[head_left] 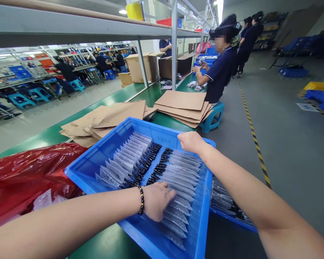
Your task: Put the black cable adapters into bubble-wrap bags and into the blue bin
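Nearest the camera, both forearms reach in, the left one (70, 220) crossing the near side of a blue tray (201, 216) whose bottom edge is cut off. The tray lies over the green bench (108, 244), though what bears its weight is hidden. Inside stand two rows of clear bubble-wrapped packets (182, 180), their black ends meeting along the middle; what the wrap contains is hard to make out. A second tray (233, 216) of similar packets is partly covered by the right forearm and the first tray. A red plastic bag (35, 176) runs out of view at the left.

The left hand (158, 199), below a beaded bracelet (140, 199), rests on the right-hand row with fingers bent; whether it grips a packet cannot be told. The right hand (190, 141) is closed over the tray's rim near the far right corner, its fingertips unseen.

Faint marks on the tray's far inner wall are illegible, as is a white floor sign (307, 107).
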The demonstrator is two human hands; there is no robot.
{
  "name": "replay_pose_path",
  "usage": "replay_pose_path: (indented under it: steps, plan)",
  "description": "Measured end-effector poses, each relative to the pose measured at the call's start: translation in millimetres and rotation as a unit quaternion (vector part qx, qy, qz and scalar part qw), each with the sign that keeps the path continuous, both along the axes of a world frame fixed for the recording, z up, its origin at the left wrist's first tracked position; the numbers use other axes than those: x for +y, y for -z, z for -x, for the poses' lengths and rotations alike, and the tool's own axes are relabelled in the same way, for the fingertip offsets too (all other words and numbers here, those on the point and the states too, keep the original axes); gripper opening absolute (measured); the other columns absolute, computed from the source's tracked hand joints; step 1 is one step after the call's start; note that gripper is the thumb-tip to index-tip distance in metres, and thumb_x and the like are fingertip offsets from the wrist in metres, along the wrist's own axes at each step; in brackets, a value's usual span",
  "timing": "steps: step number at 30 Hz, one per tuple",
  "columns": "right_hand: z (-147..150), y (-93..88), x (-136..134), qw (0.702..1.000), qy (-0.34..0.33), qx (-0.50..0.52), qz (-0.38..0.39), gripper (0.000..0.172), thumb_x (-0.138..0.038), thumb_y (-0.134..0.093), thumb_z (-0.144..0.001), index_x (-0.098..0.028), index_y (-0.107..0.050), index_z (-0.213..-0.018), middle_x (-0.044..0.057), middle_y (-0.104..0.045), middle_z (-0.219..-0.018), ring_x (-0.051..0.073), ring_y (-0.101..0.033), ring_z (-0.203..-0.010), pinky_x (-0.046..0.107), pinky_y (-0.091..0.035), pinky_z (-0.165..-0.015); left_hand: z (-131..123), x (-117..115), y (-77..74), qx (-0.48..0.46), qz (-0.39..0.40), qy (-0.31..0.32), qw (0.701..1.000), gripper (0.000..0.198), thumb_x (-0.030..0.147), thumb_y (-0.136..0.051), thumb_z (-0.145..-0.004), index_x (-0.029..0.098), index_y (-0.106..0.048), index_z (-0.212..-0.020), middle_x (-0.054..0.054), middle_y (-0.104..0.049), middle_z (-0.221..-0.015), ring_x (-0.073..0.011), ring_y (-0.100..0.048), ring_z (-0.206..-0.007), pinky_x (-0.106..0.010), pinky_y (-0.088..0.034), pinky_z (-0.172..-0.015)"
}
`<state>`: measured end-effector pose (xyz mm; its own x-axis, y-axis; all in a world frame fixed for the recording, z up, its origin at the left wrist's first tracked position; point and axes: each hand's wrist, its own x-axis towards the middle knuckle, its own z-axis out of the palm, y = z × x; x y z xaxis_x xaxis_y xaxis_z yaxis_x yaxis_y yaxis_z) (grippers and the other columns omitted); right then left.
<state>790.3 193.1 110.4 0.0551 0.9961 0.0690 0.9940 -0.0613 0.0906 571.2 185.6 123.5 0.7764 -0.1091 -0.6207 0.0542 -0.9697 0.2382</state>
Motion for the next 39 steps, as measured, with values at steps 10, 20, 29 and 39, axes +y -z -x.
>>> replay_pose_path:
  steps: [10, 20, 29, 39]
  plan:
    - [0.7, 0.2, -0.1, 1.000, -0.004, -0.006, -0.008, 0.024, -0.016, -0.037, -0.077, -0.014, -0.060, -0.084, 0.008, -0.063, -0.085, 0.021, -0.058, -0.078, 0.026, -0.033, -0.058, -19.9, -0.8, 7.3, 0.000, -0.030, -0.028, 0.999, 0.059, 0.022, -0.056, -0.061, 0.010, -0.047, -0.118, -0.015, -0.058, -0.094, -0.0276, -0.053, -0.091, -0.036, -0.046, -0.077]
    - [0.9, 0.4, -0.4, 1.000, -0.005, -0.001, -0.013, 0.024, -0.017, -0.038, -0.076, -0.014, -0.061, -0.084, 0.008, -0.063, -0.083, 0.022, -0.059, -0.077, 0.027, -0.034, -0.057, -27.3, 13.8, 25.6, -0.151, -0.054, 0.036, 0.986, 0.030, 0.029, -0.057, -0.061, 0.022, -0.065, -0.090, -0.010, -0.049, -0.109, -0.0287, -0.043, -0.096, -0.039, -0.040, -0.078]
    - [0.3, 0.8, 0.4, 1.000, -0.007, 0.004, -0.015, 0.024, -0.017, -0.038, -0.076, -0.014, -0.060, -0.085, 0.008, -0.064, -0.086, 0.021, -0.059, -0.079, 0.027, -0.035, -0.059, -55.5, 19.3, 23.9, -0.075, -0.006, -0.112, 0.991, 0.079, 0.016, -0.052, -0.061, 0.006, -0.024, -0.134, -0.015, -0.054, -0.108, -0.0259, -0.046, -0.104, -0.032, -0.040, -0.087]
    - [2.8, -0.8, -0.8, 1.000, 0.001, 0.006, -0.007, 0.025, -0.017, -0.038, -0.076, -0.013, -0.061, -0.085, 0.009, -0.063, -0.084, 0.021, -0.059, -0.077, 0.026, -0.036, -0.060, -69.4, 30.3, 41.6, -0.203, -0.092, -0.043, 0.974, 0.041, 0.032, -0.057, -0.060, 0.018, -0.062, -0.098, -0.014, -0.044, -0.115, -0.0310, -0.041, -0.102, -0.041, -0.039, -0.083]
